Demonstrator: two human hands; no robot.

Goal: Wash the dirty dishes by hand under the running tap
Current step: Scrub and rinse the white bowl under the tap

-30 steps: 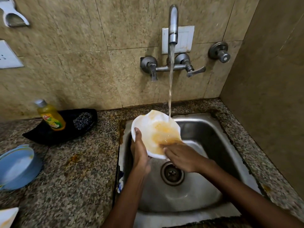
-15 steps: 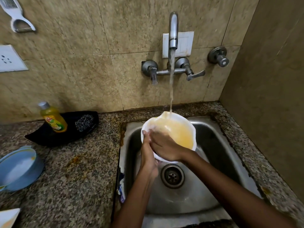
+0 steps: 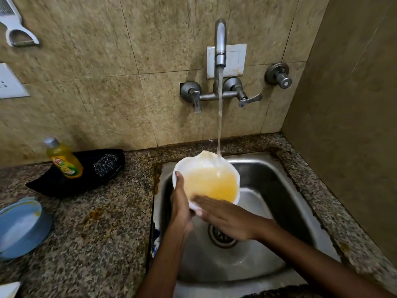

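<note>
A white plate (image 3: 229, 166), filled with yellow-orange water, is held over the steel sink (image 3: 285, 203). Water from the wall tap (image 3: 220, 46) falls onto the plate's far edge. My left hand (image 3: 181, 203) grips the plate's left rim, thumb over the edge. My right hand (image 3: 223, 218) lies with straight fingers on the plate's near rim, blurred by motion. The sink drain (image 3: 221, 237) shows below the right hand.
On the granite counter (image 3: 96, 233) to the left stand a yellow dish-soap bottle (image 3: 64, 160) and a steel scrubber (image 3: 106, 163) in a black tray (image 3: 43, 183). Blue dishes (image 3: 21, 226) sit at the left edge. A wall rises right of the sink.
The plate has tipped flatter and filled with yellowish water. My right hand slid from the plate's inside back to its near rim. The view shifted slightly downward.
</note>
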